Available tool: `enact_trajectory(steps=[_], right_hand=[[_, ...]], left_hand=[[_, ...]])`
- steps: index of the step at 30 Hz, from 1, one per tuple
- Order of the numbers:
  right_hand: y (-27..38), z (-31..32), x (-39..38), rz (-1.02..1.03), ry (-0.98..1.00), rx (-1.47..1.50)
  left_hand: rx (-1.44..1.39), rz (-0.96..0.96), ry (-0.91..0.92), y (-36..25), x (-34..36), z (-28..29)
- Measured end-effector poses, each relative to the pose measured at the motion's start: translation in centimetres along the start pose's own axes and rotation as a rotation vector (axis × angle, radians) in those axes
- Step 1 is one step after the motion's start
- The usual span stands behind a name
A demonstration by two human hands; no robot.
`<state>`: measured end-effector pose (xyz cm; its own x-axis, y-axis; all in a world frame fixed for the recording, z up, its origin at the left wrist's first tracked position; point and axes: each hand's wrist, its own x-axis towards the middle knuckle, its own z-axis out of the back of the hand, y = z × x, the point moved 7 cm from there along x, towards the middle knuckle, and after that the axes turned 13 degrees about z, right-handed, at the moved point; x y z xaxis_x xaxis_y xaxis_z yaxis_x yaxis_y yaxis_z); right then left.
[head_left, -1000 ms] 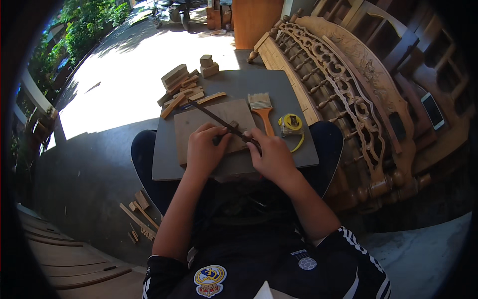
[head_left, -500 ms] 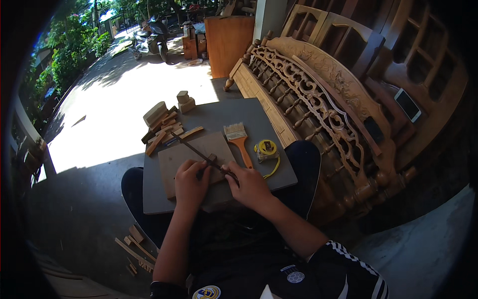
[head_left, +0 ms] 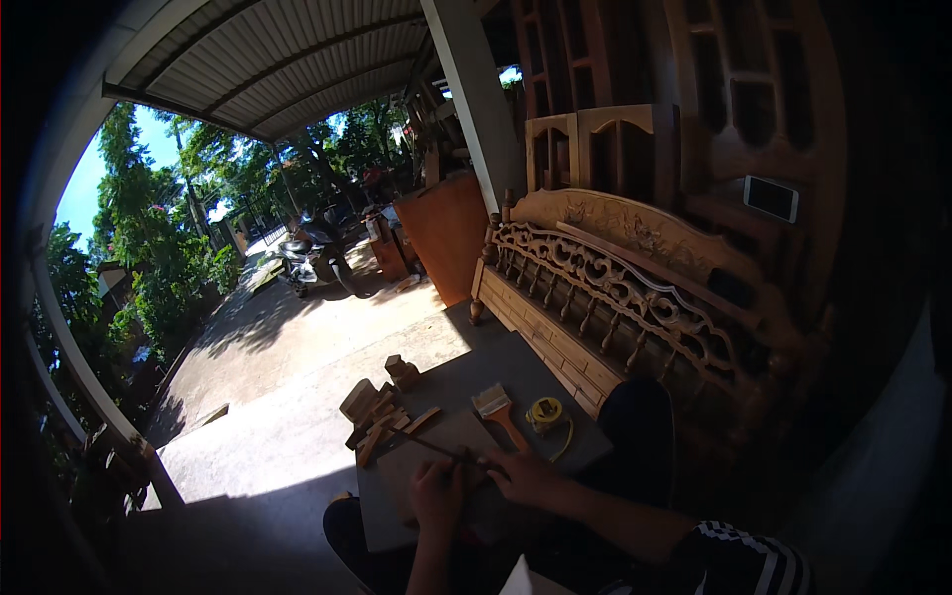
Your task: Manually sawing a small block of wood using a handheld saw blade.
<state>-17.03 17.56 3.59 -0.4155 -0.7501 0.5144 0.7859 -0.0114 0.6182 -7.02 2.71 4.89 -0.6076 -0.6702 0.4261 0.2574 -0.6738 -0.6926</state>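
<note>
On a grey board-like table [head_left: 456,369] over my lap lies a flat brown wooden board [head_left: 400,479]. A slim dark stick [head_left: 424,444] slants across it, and my right hand [head_left: 524,478] grips its near end. My left hand [head_left: 436,493] is closed on the board, close beside the stick. What its fingers hold is too dark to make out. Beyond my right hand lie a flat paintbrush [head_left: 512,428] with an orange handle and a yellow tape measure [head_left: 544,413], its tape partly out. Small wooden strips [head_left: 375,432] and a wood block [head_left: 359,400] are heaped at the far left corner.
Another small wood block [head_left: 402,372] stands at the table's far edge. To the right is a carved wooden bench [head_left: 615,268], with a phone [head_left: 771,198] lying beyond it. An orange-brown wooden panel [head_left: 441,236] and a parked motorbike [head_left: 312,260] stand farther off.
The view has tilted upward, so the table and hands sit lower and the roof and trees show. Both hands remain around the stick over the board.
</note>
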Motion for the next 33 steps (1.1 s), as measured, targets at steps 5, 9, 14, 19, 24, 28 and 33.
enact_trajectory(steps=[5,9,14,19,24,28,33], right_hand=[[-0.6,-0.1,0.0,0.009,-0.031,-0.015],[-0.7,-0.3,0.0,0.024,-0.038,-0.08],[-0.8,-0.3,0.4,0.009,-0.033,-0.08],[-0.8,0.0,-0.2,0.059,-0.105,-0.04],[-0.2,-0.1,-0.3,0.025,-0.035,-0.06],[-0.5,-0.4,-0.2,0.052,-0.073,-0.042],[-0.6,-0.5,-0.2,0.057,-0.074,-0.045]], left_hand=[[0.007,-0.073,0.018,-0.2,0.3,-0.2],[0.061,-0.161,-0.041,-0.4,-0.1,-0.4],[0.076,-0.235,-0.07,-0.7,-0.1,-0.6],[0.13,-0.241,-0.112,-1.4,-0.4,-0.8],[0.107,-0.237,-0.113,-1.3,-0.5,-0.3],[0.089,-0.209,-0.089,-1.3,-0.6,-0.2],[0.108,-0.219,-0.082,-1.2,-0.7,-0.4]])
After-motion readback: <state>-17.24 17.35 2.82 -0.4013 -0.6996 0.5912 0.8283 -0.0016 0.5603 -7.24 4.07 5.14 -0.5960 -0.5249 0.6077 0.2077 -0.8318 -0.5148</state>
